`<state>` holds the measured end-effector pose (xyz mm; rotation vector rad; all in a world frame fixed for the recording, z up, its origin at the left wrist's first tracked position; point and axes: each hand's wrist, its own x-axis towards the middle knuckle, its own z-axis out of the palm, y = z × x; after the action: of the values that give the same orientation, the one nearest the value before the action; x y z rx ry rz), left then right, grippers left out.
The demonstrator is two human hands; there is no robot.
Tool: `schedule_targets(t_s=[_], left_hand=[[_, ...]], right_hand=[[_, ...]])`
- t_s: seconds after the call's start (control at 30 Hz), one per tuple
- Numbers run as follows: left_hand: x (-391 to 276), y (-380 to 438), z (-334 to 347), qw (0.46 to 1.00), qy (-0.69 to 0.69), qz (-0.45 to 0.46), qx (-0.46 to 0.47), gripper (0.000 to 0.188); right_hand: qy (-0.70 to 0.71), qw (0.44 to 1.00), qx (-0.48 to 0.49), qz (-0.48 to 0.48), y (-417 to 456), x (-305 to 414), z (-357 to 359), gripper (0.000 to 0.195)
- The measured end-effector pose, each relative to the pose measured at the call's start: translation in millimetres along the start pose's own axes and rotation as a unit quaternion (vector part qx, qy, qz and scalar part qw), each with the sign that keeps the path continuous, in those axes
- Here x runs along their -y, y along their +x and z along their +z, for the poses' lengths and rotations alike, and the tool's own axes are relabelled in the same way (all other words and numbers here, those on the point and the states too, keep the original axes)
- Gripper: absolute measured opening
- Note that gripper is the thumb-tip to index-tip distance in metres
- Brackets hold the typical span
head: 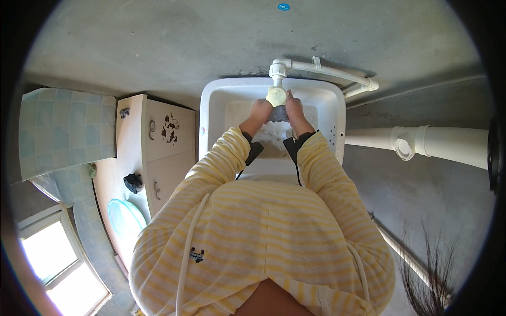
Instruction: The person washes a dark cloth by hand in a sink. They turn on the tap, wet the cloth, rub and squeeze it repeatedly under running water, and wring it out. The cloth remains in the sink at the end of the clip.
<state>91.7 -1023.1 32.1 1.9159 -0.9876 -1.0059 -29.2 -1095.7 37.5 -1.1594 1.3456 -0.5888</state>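
Note:
My left hand (260, 111) and my right hand (294, 107) grip a dark grey cloth (279, 114) from both sides. The cloth is just below a pale yellow-white plastic tap (276, 96), which hides part of my fingers. Under my hands is a white sink (213, 118), with foamy water (272, 138) in its basin. A small whitish object (287, 134) shows beside my right wrist; I cannot tell what it is. Black straps with cords circle both wrists.
White water pipe (328, 70) runs from the tap along the grey wall. A thick white drain pipe (367, 138) stands to the right. At the left, a cabinet (170, 154) bears a black crumpled item (133, 183) and a light-blue plastic basin (126, 219). Beyond it is a window (51, 249).

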Motion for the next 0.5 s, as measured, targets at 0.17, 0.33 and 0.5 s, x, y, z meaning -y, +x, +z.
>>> schedule_targets(t_s=[0.17,0.33,0.5], left_hand=[[-49.6,-26.5,-19.2,0.981,-0.162,-0.077,-0.069,0.038],[-73.5,-48.7,1.1,0.971,0.074,0.11,-0.197,0.038],[-71.8,-37.5,14.2,0.928,0.06,0.236,-0.283,0.031]], right_hand=[[0.015,0.996,0.067,0.059,-36.1,31.5,-14.8,0.045],[0.064,0.996,-0.008,0.054,-42.2,37.9,-19.1,0.048],[0.132,0.98,0.075,0.129,-41.6,33.0,-32.1,0.048]])
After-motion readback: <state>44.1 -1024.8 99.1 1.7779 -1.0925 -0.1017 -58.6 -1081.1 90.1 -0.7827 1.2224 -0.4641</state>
